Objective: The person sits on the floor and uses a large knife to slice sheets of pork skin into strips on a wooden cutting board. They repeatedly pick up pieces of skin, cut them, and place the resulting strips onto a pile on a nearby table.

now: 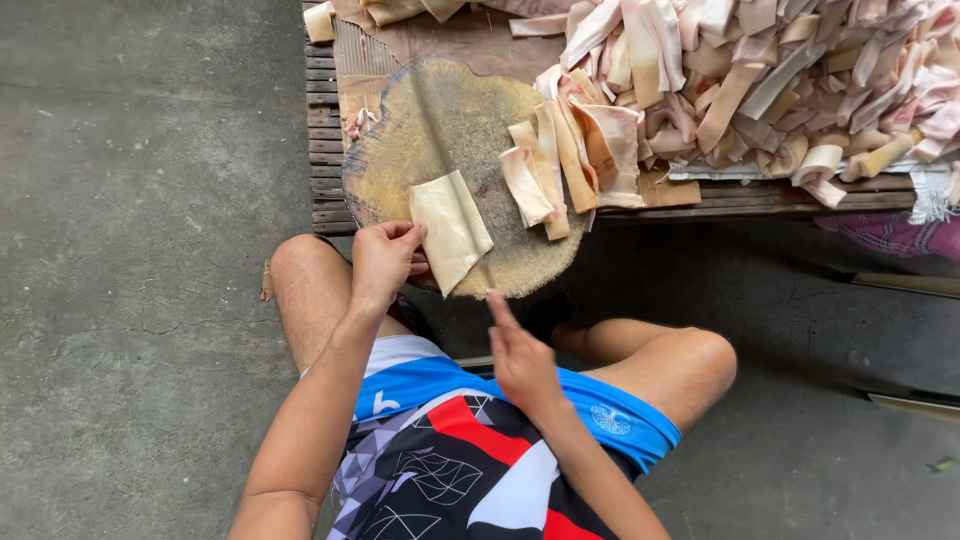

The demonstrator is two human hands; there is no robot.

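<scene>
The left hand (383, 258) pinches the near corner of a pale folded slab (451, 228) lying on the round chopping block (420, 130), which sits on the desk (322, 110); holding that corner down firmly would keep it from sliding. The right hand (520, 352) hovers empty, fingers straight, nearer the body than the slab. The slab's long axis runs away from the left hand, tilted slightly leftward, and a heap of pale strips (760, 70) lies beyond the right hand.

Floor (140, 200): grey concrete, rough, with fine cracks and scattered specks, evenly lit by daylight. Low slatted wooden desk (322, 110) stands at the top of the view, boards dark and worn. Purple checked cloth (895, 235) lies at the right beneath its edge. No walls visible.
</scene>
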